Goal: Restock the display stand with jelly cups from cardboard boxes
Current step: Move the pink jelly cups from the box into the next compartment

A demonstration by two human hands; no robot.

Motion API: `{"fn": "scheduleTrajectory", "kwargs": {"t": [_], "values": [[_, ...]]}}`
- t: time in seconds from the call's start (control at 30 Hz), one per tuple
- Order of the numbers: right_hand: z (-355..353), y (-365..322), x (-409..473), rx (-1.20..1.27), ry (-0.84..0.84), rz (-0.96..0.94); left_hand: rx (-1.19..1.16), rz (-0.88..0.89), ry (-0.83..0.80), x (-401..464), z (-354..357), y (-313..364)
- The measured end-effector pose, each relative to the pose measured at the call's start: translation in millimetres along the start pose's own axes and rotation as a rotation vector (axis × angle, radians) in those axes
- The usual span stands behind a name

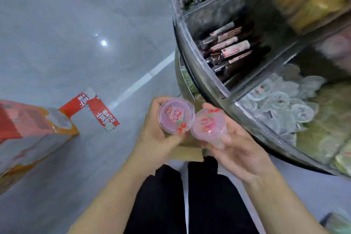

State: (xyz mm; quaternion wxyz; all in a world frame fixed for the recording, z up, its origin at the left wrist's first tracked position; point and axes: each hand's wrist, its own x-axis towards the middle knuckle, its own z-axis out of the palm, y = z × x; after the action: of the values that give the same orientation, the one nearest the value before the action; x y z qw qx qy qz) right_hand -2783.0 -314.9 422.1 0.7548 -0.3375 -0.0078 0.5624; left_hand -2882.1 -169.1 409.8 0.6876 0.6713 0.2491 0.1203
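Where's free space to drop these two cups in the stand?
Jelly-cup compartment: cups piled toward its back, some bare room near the clear front wall. The bar compartment above looks packed. Left hand and right hand each hold a cup. Open floor lies left.

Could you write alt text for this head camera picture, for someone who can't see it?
A person holds one pink jelly cup in the left hand and another in the right hand, beside a clear display stand already holding jelly cups.
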Motion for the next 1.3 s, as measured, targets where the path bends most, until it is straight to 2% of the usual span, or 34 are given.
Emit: {"fn": "scheduleTrajectory", "kwargs": {"t": [0.17,0.3,0.5,0.63,0.8,0.97,1.1,1.3], "values": [[23,-51,-36,-0.176,-0.026,-0.168,-0.015,0.092,-0.146,14,37,61],[22,-90,-67,-0.321,0.096,-0.264,-0.035,0.125,-0.224,29,76,88],[5,-159,-112,-0.616,0.297,-0.568,-0.063,0.17,-0.233,50,144,124],[-11,-205,-135,-0.762,0.311,-0.626,-0.069,0.244,-0.277,67,192,142],[-29,-251,-158,-0.98,0.486,-0.794,0.108,0.451,-0.298,92,234,167],[-50,-279,-175,-1.009,0.703,-0.881,0.236,0.611,-0.291,108,267,194],[-71,-292,-183,-1.052,0.869,-0.889,0.246,0.616,-0.361,111,287,215],[-90,-305,-188,-1.202,0.981,-0.868,0.531,0.768,-0.445,124,314,232]]}}
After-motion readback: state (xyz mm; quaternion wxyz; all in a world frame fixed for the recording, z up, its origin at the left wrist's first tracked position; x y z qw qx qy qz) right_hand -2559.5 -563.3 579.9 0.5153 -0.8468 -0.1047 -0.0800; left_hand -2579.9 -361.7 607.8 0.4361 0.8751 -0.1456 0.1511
